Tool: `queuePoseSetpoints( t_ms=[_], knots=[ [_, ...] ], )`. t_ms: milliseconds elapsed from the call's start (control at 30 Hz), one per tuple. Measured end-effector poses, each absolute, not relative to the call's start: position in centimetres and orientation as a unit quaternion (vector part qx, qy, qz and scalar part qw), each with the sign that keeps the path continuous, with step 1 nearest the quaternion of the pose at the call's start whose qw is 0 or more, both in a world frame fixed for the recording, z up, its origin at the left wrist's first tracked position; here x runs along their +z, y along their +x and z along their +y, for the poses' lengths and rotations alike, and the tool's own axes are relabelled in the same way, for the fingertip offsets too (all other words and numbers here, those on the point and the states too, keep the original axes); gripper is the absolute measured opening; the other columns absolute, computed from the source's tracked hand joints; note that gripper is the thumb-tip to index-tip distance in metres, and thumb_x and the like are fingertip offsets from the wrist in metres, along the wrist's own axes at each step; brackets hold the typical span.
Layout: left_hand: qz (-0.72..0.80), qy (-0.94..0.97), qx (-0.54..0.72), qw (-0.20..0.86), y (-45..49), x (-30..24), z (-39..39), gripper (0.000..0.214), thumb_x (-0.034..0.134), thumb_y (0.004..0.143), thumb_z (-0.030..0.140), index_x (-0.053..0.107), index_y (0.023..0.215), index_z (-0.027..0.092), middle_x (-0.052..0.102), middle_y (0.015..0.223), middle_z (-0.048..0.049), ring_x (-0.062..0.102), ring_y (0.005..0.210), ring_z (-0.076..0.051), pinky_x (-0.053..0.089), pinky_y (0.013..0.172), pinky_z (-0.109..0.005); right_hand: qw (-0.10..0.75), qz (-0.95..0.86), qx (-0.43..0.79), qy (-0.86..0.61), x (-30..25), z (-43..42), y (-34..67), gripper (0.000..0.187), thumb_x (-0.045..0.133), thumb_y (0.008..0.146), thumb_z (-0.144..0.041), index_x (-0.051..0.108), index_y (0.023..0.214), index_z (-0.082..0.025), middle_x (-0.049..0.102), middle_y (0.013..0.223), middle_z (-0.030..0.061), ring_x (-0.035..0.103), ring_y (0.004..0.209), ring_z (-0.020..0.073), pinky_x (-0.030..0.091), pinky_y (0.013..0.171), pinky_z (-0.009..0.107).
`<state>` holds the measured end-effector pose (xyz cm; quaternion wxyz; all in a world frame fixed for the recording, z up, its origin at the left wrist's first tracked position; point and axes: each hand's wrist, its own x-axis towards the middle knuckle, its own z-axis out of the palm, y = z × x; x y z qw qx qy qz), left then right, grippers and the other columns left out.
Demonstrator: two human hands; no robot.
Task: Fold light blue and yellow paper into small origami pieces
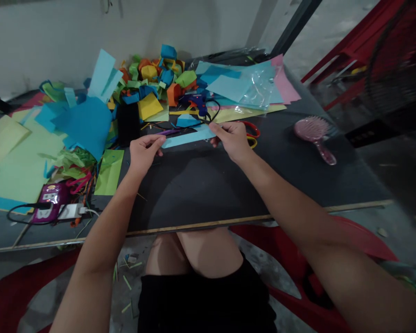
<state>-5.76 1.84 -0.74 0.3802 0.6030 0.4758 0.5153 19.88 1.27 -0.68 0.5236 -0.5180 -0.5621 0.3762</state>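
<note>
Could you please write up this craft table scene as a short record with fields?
held item: light blue paper strip, stretched between both hands
left hand: pinches the strip's left end
right hand: pinches the strip's right end
behind strip: blue glue gun, pile of folded coloured paper
right side: pink hairbrush lying on the dark table
left side: green paper sheets, purple device

A pale wall (72, 32) is running across eleven to twelve o'clock behind the dark bench (201, 185). Grey floor (377, 157) is showing at three o'clock, where red chairs (353, 46) are standing. Another red chair (298, 259) is sitting under the bench at five o'clock. Light is falling dimly.
</note>
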Motion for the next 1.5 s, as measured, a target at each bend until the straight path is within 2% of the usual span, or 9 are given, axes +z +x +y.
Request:
queuePoseSetpoints(
  t_ms=[133,233,333,433,600,833,1167,1333,1500],
  knots=[
    [0.449,0.559,0.55,0.429,-6.0,-1.4,2.5,0.04,0.078,0.072,0.051,0.075,0.091,0.016,0.068,0.063,-0.0006,0.059,0.048,-0.007,0.045,0.046,-0.018,0.502,-0.523,0.442,-0.529,-1.0,1.4,19.7,0.05,0.071,0.075,-0.068,0.059,0.062,-0.021,0.059,0.053,0.0005,0.052,0.043,0.0097,0.046,0.042,0.026],
    [0.402,0.576,0.544,0.459,-6.0,-1.8,2.5,0.063,0.079,0.068,0.06,0.068,0.115,0.019,0.077,0.094,-0.0087,0.069,0.065,-0.012,0.05,0.05,-0.019,0.444,-0.481,0.532,-0.537,-0.9,1.3,19.4,0.045,0.077,0.072,-0.061,0.061,0.065,-0.019,0.061,0.054,0.0012,0.052,0.04,0.009,0.038,0.035,0.023],
    [0.355,0.623,0.508,0.476,-5.7,-2.1,2.1,0.09,0.084,0.057,0.063,0.057,0.133,0.023,0.072,0.121,-0.0145,0.074,0.089,-0.02,0.055,0.06,-0.021,0.42,-0.439,0.591,-0.53,-0.8,1.2,19.0,0.043,0.081,0.07,-0.056,0.06,0.065,-0.019,0.065,0.057,0.0025,0.05,0.037,0.0081,0.03,0.03,0.021],
    [0.341,0.645,0.486,0.482,-5.0,-2.2,1.6,0.092,0.085,0.057,0.063,0.054,0.135,0.024,0.066,0.131,-0.0157,0.074,0.095,-0.022,0.059,0.07,-0.025,0.43,-0.427,0.597,-0.526,-0.8,1.1,18.7,0.042,0.08,0.071,-0.055,0.06,0.064,-0.019,0.068,0.059,0.0031,0.05,0.037,0.0077,0.03,0.029,0.02],
    [0.383,0.628,0.478,0.48,-4.2,-2.4,1.2,0.06,0.068,0.081,0.059,0.062,0.123,0.016,0.073,0.117,-0.016,0.074,0.079,-0.015,0.06,0.067,-0.024,0.367,-0.531,0.553,-0.526,-0.8,0.6,18.5,0.046,0.074,0.075,-0.061,0.066,0.066,-0.016,0.071,0.064,0.0077,0.052,0.039,0.0083,0.033,0.033,0.022],
    [0.406,0.605,0.493,0.476,-4.1,-2.4,1.1,0.048,0.067,0.084,0.057,0.063,0.107,0.015,0.076,0.102,-0.0118,0.069,0.068,-0.01,0.058,0.063,-0.024,0.368,-0.727,0.279,-0.508,0.0,-1.5,17.5,0.04,0.073,0.075,-0.057,0.077,0.086,-0.019,0.074,0.071,0.0043,0.064,0.06,0.0148,0.047,0.058,0.027],
    [0.369,0.574,0.481,0.55,-4.0,-2.4,1.2,0.048,0.071,0.079,0.057,0.066,0.104,0.017,0.074,0.087,-0.0061,0.063,0.064,-0.01,0.052,0.062,-0.025,0.298,-0.606,0.618,-0.402,0.0,-0.7,17.6,0.051,0.072,0.074,-0.065,0.076,0.083,-0.014,0.076,0.074,0.0094,0.066,0.053,0.0134,0.044,0.043,0.021],
    [0.36,0.537,0.496,0.58,-4.0,-2.5,1.3,0.044,0.077,0.073,0.058,0.064,0.083,0.018,0.064,0.069,0.001,0.058,0.06,-0.008,0.049,0.061,-0.022,0.304,-0.595,0.617,-0.416,-0.2,-0.8,17.5,0.047,0.07,0.078,-0.061,0.076,0.08,-0.015,0.071,0.058,0.0034,0.058,0.044,0.0094,0.044,0.042,0.02],
    [0.333,0.518,0.513,0.598,-3.9,-2.3,1.3,0.045,0.08,0.07,0.056,0.064,0.084,0.017,0.06,0.066,0.0035,0.055,0.059,-0.007,0.048,0.06,-0.02,0.331,-0.573,0.642,-0.387,-0.7,-1.0,17.0,0.049,0.071,0.076,-0.063,0.074,0.079,-0.014,0.068,0.055,0.0029,0.058,0.045,0.0111,0.042,0.041,0.021]
  ],
)
